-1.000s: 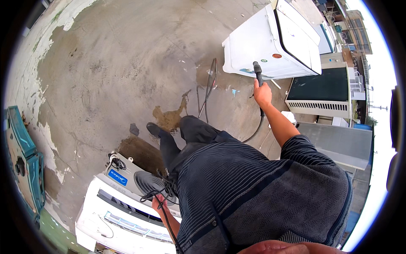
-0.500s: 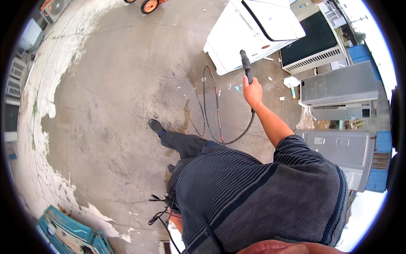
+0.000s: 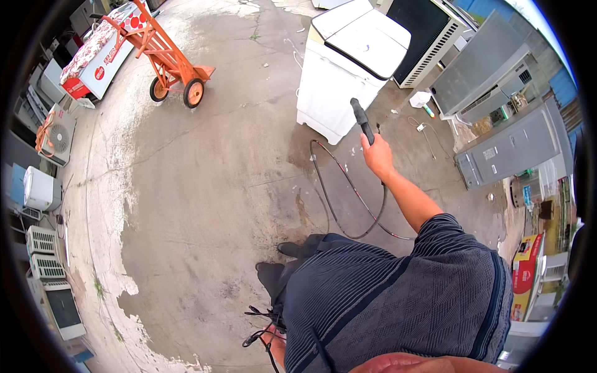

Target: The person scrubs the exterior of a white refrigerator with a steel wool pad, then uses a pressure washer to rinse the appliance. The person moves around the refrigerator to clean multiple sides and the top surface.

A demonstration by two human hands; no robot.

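Note:
My right hand is stretched out ahead, its fingers wrapped round a black spray gun. The gun's nozzle end points away from me, toward a white washing machine with a two-part lid on top. By my view the nozzle overlaps the machine's lower side; whether it touches cannot be told. A dark hose with reddish marks loops over the ground below my right arm. Low at my left side, my left hand is closed on a bundle of black cable, partly hidden by my shirt.
An orange hand truck stands at the far left. Beyond it is a chest freezer. Outdoor units and old appliances line the left edge. Grey panels and a dark-fronted unit stand at right. The concrete looks damp.
My view has turned and shifted, bringing the whole hand truck and left-hand appliances into sight. My feet have moved closer together. Both hands keep their hold.

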